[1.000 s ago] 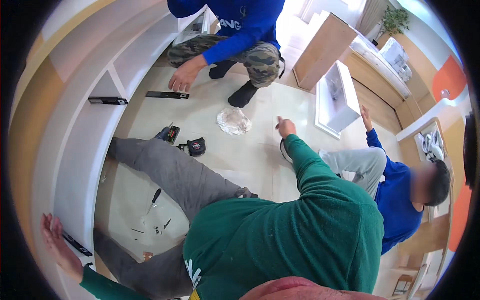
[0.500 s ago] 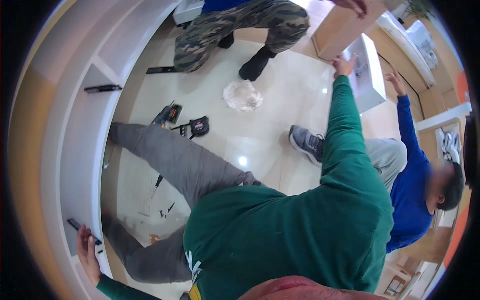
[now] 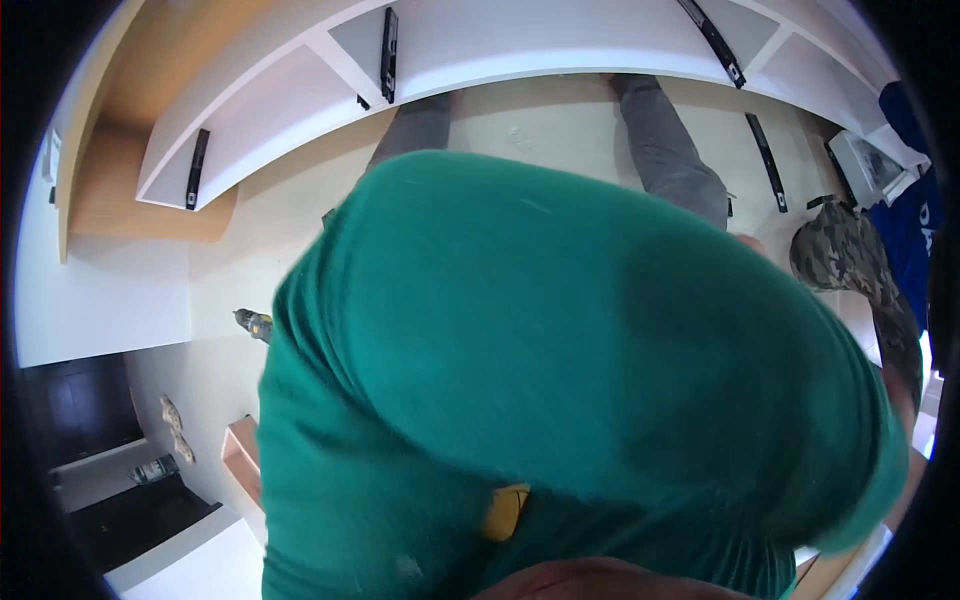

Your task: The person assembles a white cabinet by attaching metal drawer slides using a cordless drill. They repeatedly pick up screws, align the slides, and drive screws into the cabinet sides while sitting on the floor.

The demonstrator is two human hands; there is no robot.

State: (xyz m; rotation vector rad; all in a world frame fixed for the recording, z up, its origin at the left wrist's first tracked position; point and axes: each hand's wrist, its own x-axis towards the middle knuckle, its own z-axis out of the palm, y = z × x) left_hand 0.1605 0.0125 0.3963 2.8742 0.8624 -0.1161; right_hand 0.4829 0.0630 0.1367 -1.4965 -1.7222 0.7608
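Observation:
Neither my left hand nor my right hand can be made out; my green top point(image 3: 480, 330) fills the middle of the view and hides much of the floor. Beyond my grey trouser legs point(image 3: 668, 140) lies a long white cabinet frame point(image 3: 560, 35) with open compartments. Black drawer slides are fixed inside it: one slide point(image 3: 389, 55) left of centre, another slide point(image 3: 713, 42) to the right and a third slide point(image 3: 197, 170) at the far left. A loose black slide point(image 3: 767, 163) rests on the floor beside my right leg.
At the right a co-worker in camouflage trousers point(image 3: 850, 250) is close to me, near a white drawer-like box point(image 3: 868, 168). A power drill point(image 3: 254, 323) lies on the floor to the left. Further back are a wooden box point(image 3: 240, 455) and a pair of slippers point(image 3: 175, 428).
My view has swung toward the cabinet, now across the top. My left hand on a slide and my right hand reaching to a white drawer have both gone from view.

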